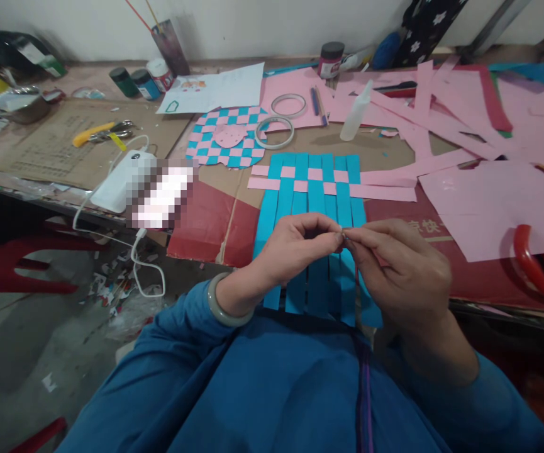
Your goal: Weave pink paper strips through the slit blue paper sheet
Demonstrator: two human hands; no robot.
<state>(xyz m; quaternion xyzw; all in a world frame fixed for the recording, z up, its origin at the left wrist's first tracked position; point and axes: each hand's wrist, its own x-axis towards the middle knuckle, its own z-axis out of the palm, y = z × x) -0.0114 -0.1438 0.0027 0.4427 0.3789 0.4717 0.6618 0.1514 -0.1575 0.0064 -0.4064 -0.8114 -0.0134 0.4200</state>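
In the head view, a small item is pinched between the fingertips of the left hand (295, 248) and the right hand (394, 270), both closed narrowly on it, though it is too small to be told for certain; the hands are held just above a mat of blue paper strips (316, 198) interlaced with pink strips, which lies on flattened cardboard (215, 226) on the counter (87, 75); a round blue-and-pink woven mat (215, 151), two tape rolls (256, 133), a plastic bottle (356, 113) and pink paper sheets (488, 214) are spread beyond it; a pale bangle (227, 301) is worn on the left wrist.
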